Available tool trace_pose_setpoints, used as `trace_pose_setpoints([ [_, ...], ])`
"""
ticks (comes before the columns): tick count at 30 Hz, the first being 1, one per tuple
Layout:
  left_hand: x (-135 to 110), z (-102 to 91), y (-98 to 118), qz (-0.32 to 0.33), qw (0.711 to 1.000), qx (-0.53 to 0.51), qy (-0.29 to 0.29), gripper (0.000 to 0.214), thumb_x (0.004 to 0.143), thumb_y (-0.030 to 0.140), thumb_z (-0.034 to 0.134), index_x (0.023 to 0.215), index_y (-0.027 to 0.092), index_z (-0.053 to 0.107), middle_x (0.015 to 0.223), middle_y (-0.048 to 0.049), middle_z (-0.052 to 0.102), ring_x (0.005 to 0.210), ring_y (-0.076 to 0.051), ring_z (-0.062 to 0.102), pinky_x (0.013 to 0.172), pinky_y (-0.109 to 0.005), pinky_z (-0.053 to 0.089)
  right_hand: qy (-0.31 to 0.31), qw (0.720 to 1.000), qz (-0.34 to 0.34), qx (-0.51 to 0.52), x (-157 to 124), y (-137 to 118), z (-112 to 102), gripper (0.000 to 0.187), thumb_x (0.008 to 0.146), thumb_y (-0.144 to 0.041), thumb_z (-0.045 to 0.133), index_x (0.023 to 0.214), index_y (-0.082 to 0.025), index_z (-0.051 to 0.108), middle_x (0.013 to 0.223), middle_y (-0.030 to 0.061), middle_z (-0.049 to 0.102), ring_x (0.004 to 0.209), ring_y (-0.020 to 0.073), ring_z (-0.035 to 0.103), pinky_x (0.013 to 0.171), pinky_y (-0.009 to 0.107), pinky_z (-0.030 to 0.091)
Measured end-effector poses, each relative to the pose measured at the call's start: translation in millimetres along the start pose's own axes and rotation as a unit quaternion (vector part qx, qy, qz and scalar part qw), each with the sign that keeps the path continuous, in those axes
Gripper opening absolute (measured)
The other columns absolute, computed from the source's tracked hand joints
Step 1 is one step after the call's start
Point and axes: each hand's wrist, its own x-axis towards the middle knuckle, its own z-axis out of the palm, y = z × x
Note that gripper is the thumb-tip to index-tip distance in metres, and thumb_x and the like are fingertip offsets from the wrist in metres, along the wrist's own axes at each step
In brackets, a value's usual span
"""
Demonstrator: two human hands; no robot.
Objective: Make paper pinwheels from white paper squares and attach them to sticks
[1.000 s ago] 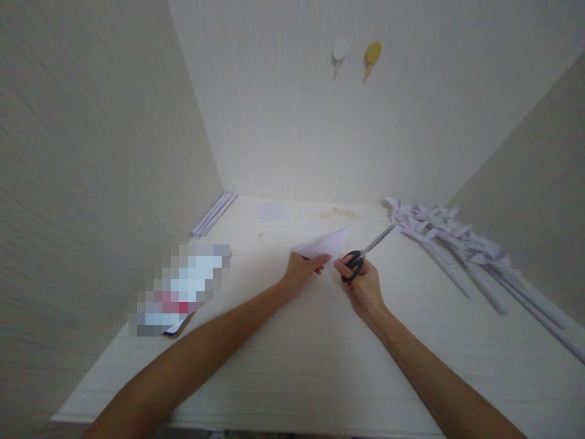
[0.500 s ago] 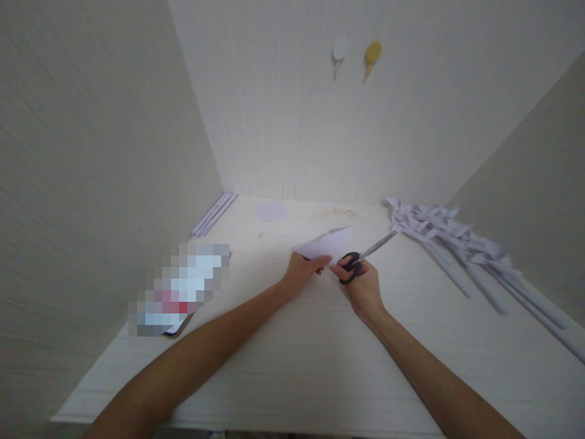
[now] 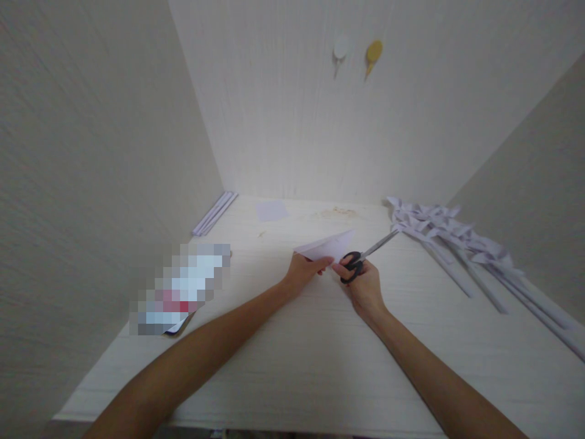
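Observation:
Between my hands is a pale lilac sheet of paper (image 3: 326,247), folded to a pointed, roughly triangular shape. My left hand (image 3: 305,269) pinches its lower edge, thumb on top. My right hand (image 3: 364,285) holds a pair of scissors (image 3: 351,267) by the black handles. The blades point away to the upper right, off the paper, and look closed. The right thumb and fingertips reach the paper's lower right corner; whether they pinch it I cannot make out.
A phone (image 3: 183,292) with a blurred screen lies at left. Rolled paper sticks (image 3: 214,213) and a lilac paper square (image 3: 272,210) lie farther back. Several paper pinwheels on sticks (image 3: 457,235) are heaped at right. White and yellow hooks (image 3: 374,51) are on the back wall.
The paper's far tip has dipped slightly and the fold looks flatter. Both hands have barely shifted, and the scissors keep their place in my right hand.

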Motion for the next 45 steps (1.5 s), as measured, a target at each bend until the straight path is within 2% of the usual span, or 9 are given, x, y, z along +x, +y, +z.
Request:
trace_pose_setpoints([
  [11,-1,-0.5,-2,-0.014,1.000,-0.016,-0.006,0.022,0.052,0.030,0.063,0.044,0.013,0.052,0.042,0.0021,0.049,0.040,-0.007,0.043,0.042,-0.020,0.036,-0.002,1.000,-0.003,0.009,2,2,-1,0.023,0.051,-0.023,0.068,0.061,-0.016,0.049,0.050,-0.0069,0.042,0.043,0.0042,0.033,0.039,0.018,0.024],
  [21,0,1.7,-1,-0.032,0.999,-0.040,-0.018,0.016,0.052,0.025,0.064,0.049,0.014,0.054,0.043,0.0021,0.051,0.039,-0.007,0.043,0.039,-0.019,0.036,0.002,1.000,-0.006,0.000,1,0,-2,0.023,0.051,-0.022,0.068,0.060,-0.016,0.048,0.051,-0.0064,0.042,0.044,0.0044,0.033,0.040,0.018,0.024],
  [31,3,1.0,-5,-0.027,0.998,-0.056,-0.003,0.017,0.052,0.027,0.064,0.051,0.013,0.055,0.045,0.0016,0.051,0.040,-0.007,0.044,0.039,-0.019,0.037,0.004,0.999,0.035,0.001,0,-3,-1,0.023,0.051,-0.027,0.068,0.060,-0.016,0.049,0.047,-0.0074,0.044,0.036,0.0034,0.031,0.033,0.018,0.022],
  [39,-1,0.5,-3,-0.021,1.000,-0.014,0.008,0.021,0.050,0.030,0.065,0.043,0.015,0.052,0.044,0.0023,0.050,0.041,-0.007,0.043,0.041,-0.020,0.035,0.012,0.999,0.023,-0.021,1,-2,-2,0.023,0.053,-0.028,0.067,0.061,-0.017,0.048,0.048,-0.0071,0.045,0.037,0.0041,0.033,0.034,0.018,0.024],
  [42,5,-4.5,-5,-0.030,0.999,-0.004,0.039,0.024,0.049,0.033,0.065,0.041,0.015,0.052,0.045,0.0015,0.052,0.045,-0.009,0.045,0.044,-0.021,0.036,0.010,0.999,0.018,-0.046,1,-2,-2,0.023,0.053,-0.030,0.066,0.061,-0.017,0.049,0.048,-0.0071,0.046,0.038,0.0047,0.035,0.036,0.018,0.026],
  [45,16,-12.9,-9,-0.048,0.991,-0.014,0.122,0.026,0.049,0.036,0.064,0.040,0.015,0.052,0.050,-0.0010,0.055,0.052,-0.011,0.050,0.048,-0.022,0.039,-0.018,0.997,0.040,-0.056,1,-4,-2,0.025,0.056,-0.034,0.064,0.063,-0.017,0.048,0.051,-0.0058,0.051,0.037,0.0043,0.035,0.036,0.018,0.026],
])
